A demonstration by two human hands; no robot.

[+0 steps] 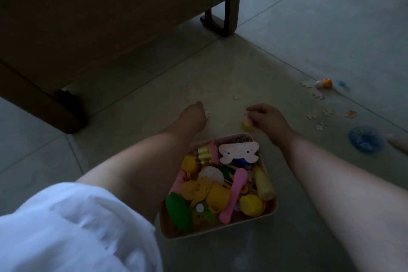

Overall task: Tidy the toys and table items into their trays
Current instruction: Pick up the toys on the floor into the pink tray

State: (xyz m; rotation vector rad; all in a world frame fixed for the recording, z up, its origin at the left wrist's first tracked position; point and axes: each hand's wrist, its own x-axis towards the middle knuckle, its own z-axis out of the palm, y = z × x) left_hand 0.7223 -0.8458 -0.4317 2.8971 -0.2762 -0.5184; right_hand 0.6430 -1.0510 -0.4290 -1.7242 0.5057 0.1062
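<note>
A square beige tray [272, 205] stands on the tiled floor between my forearms, filled with several plastic toys: a pink spoon [235, 192], a yellow bottle [263, 183], a green leaf [177, 211] and a smiling wooden figure [238, 152]. My right hand [267, 118] is just beyond the tray's far corner, its fingers curled over a small yellow and pink toy [247, 124] at floor level. My left hand [194, 115] reaches down to the floor beyond the tray beside a pale puzzle piece [207, 114]. Its fingers are hidden behind the back of the hand.
Pale puzzle pieces [311, 115] lie scattered on the floor to the right, with an orange and white toy [324, 83], a blue bead [341, 83] and a blue round object [366, 141]. Wooden furniture on legs [229, 17] stands at the back left. White fabric [66, 232] fills the lower left.
</note>
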